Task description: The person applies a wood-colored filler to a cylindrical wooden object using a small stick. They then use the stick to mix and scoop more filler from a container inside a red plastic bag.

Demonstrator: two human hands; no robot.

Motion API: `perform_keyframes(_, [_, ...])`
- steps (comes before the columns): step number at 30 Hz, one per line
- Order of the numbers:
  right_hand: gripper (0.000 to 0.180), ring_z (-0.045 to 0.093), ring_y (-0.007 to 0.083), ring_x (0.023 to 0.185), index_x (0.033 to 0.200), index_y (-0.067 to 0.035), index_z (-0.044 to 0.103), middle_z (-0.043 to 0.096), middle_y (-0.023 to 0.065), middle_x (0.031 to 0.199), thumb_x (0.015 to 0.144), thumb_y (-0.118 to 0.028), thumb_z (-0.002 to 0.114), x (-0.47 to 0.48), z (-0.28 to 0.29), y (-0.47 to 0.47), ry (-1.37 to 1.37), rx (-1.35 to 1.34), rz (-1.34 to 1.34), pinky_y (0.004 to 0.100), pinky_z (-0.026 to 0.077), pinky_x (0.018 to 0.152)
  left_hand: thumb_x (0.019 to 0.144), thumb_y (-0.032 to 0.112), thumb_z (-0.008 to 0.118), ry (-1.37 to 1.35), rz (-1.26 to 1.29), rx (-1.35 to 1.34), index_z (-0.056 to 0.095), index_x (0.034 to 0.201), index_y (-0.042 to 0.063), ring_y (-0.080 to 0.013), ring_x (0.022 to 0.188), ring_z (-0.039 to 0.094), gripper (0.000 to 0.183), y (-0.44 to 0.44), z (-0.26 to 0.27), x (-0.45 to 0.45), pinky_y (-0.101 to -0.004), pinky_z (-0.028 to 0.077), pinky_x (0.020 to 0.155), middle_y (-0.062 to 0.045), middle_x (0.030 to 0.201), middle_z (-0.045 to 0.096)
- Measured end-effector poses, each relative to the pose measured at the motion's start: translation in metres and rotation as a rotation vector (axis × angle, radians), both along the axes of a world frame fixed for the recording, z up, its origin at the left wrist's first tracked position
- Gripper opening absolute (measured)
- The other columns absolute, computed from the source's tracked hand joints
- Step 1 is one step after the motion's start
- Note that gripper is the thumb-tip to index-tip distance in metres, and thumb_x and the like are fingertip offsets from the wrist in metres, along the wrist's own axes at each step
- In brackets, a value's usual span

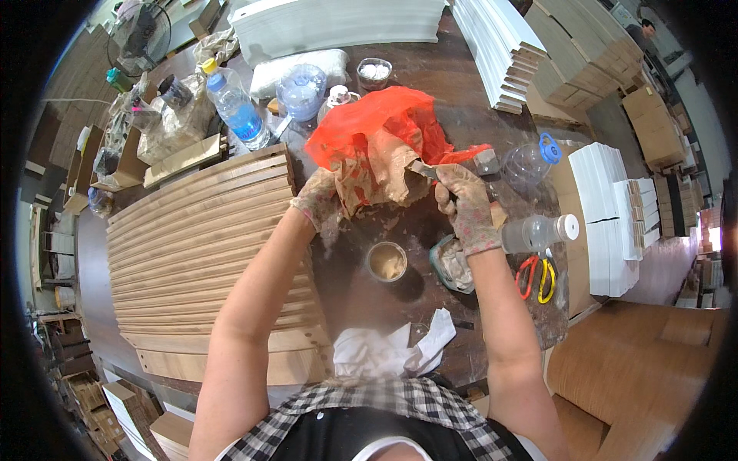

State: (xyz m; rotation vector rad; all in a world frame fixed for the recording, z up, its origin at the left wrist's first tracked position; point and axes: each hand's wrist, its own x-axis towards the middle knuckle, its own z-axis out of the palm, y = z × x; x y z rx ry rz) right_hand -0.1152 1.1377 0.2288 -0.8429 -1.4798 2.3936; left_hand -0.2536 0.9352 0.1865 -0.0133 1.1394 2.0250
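In a stained work glove, my left hand (320,199) grips the left edge of a red plastic bag (392,109). The bag lies open, and wet tan putty (392,167) coats its inside. My right hand (464,201), gloved as well, holds a small metal scraper (424,170) whose blade is at the putty on the right; the gloved fingers hide its handle. A clear plastic cup (387,261) with tan paste in it stands on the dark table (357,299) below the bag. Right of the cup sits a small container with a crumpled cloth (455,265).
Grooved wooden boards (213,259) lie stacked at left. Several plastic bottles (239,112) stand behind them. On the right are a capped clear bottle (536,233), scissors (536,279) and white panels (602,219). White rags (392,348) lie near my body. A person (640,34) is far off.
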Motion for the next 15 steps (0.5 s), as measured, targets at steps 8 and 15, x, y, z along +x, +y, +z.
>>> perform_keyframes(8, [0.009, 0.042, 0.0057, 0.042, 0.089, -0.004, 0.064, 0.056, 0.0, 0.061, 0.091, -0.009, 0.057, 0.002, 0.016, 0.005, 0.066, -0.078, 0.063, 0.0188, 0.031, 0.039, 0.097, 0.027, 0.055, 0.016, -0.023, 0.344, 0.057, 0.119, 0.006, -0.0222, 0.097, 0.062, 0.031, 0.009, -0.043, -0.026, -0.0354, 0.053, 0.083, -0.008, 0.111, 0.063])
perform_keyframes(15, [0.014, 0.041, 0.0053, 0.041, 0.094, -0.004, 0.063, 0.052, -0.002, 0.057, 0.091, -0.017, 0.058, 0.001, 0.025, 0.003, 0.012, -0.021, 0.172, 0.0197, 0.033, 0.039, 0.101, 0.035, 0.044, -0.193, -0.023, 0.387, 0.048, 0.133, 0.008, -0.0244, 0.111, 0.056, 0.042, 0.02, 0.009, -0.012, -0.0378, 0.048, 0.096, -0.009, 0.129, 0.055])
